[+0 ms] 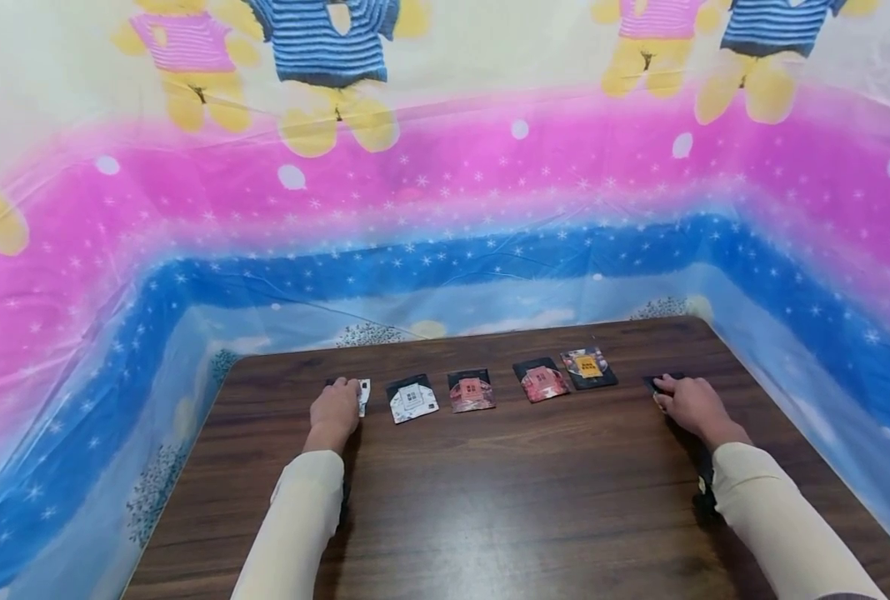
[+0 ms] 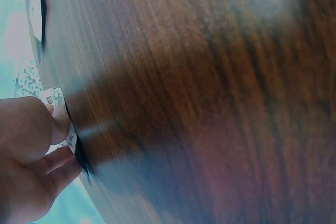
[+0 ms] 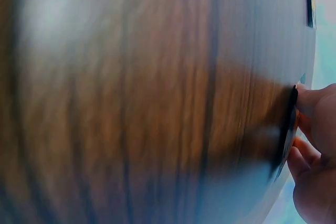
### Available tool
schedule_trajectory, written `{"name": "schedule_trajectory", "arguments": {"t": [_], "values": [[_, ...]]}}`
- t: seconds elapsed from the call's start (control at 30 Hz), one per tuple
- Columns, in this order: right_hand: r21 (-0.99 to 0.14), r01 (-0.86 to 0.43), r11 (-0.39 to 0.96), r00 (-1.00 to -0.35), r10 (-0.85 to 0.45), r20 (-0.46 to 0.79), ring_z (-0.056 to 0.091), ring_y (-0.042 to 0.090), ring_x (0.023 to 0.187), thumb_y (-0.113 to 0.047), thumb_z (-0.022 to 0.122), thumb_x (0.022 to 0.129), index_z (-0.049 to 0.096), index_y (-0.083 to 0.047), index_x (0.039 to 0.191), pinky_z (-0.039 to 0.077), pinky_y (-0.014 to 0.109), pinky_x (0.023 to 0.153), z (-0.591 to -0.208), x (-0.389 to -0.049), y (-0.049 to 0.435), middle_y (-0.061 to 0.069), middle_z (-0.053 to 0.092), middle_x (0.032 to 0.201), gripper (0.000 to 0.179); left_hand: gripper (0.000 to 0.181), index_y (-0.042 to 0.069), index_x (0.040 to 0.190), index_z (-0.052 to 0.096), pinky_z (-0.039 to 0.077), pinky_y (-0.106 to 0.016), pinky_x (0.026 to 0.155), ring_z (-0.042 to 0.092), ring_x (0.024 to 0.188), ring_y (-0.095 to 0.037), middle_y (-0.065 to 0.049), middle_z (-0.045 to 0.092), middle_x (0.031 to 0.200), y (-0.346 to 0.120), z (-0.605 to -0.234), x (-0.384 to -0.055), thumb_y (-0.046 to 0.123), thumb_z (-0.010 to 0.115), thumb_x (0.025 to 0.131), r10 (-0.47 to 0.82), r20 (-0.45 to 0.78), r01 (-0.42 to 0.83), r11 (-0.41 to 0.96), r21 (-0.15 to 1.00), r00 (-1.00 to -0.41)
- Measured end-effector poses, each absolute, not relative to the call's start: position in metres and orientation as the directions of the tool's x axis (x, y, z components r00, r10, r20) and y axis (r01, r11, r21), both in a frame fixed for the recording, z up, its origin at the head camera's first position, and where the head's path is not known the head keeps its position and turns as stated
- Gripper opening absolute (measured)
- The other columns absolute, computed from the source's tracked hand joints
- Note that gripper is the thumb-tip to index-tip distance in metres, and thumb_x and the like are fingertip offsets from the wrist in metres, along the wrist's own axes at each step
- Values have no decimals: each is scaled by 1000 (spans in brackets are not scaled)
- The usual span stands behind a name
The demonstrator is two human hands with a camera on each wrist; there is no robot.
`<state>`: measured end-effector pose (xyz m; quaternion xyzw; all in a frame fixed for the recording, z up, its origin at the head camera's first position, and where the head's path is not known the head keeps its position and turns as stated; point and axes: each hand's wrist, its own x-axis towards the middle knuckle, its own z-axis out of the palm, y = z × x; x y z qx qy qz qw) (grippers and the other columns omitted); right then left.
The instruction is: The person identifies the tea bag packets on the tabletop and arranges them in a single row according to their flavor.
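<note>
My left hand (image 1: 336,410) is at the left of the row, gripping a white-and-black sachet (image 1: 364,397) that it partly covers. In the left wrist view, the thumb and fingertips (image 2: 68,174) hold this sachet (image 2: 59,100) at its edges, close to the tabletop. On the right, my right hand (image 1: 696,406) grips a dark sachet (image 1: 651,383), mostly hidden under the fingers. The right wrist view shows the black edge of that sachet (image 3: 290,116) between thumb and fingers, low over the wood.
Between the hands lie a white sachet (image 1: 412,398), a red-and-black sachet (image 1: 471,390), another red one (image 1: 541,380) and a black sachet with an orange label (image 1: 589,367). The brown wooden table (image 1: 505,500) meets a patterned cloth (image 1: 460,242) along its back edge.
</note>
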<state>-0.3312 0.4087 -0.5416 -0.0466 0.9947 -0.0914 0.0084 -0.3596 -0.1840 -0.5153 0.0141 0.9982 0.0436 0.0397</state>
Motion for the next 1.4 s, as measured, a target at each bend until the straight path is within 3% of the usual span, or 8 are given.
{"name": "schedule_trajectory", "arguments": {"t": [0.2,1.0,1.4], "values": [[-204,-89,975,-996,-88,15,50,55,129,-20,54,104,53,2,143,29,65,117,-543,-341,396,32,47,147,46,31,2,129,61,58,-53,92,62,110,-35,-21,60,127,-184,-513,-357,2,62,98,25,-83,18,996,88,-996],[-241,-54,969,-997,-65,-35,37,54,141,-20,50,106,47,-1,149,19,62,123,-543,-364,372,29,38,155,47,33,2,133,60,57,-53,94,61,112,-36,-21,59,131,-183,-515,-361,3,60,100,25,-83,18,996,92,-996],[-267,-15,964,-998,-31,-56,31,57,143,-23,51,106,46,-4,151,26,66,118,-544,-369,371,27,36,157,49,29,2,128,61,57,-54,90,61,110,-37,-21,60,129,-183,-514,-359,2,60,99,36,-80,28,994,105,-996]]}}
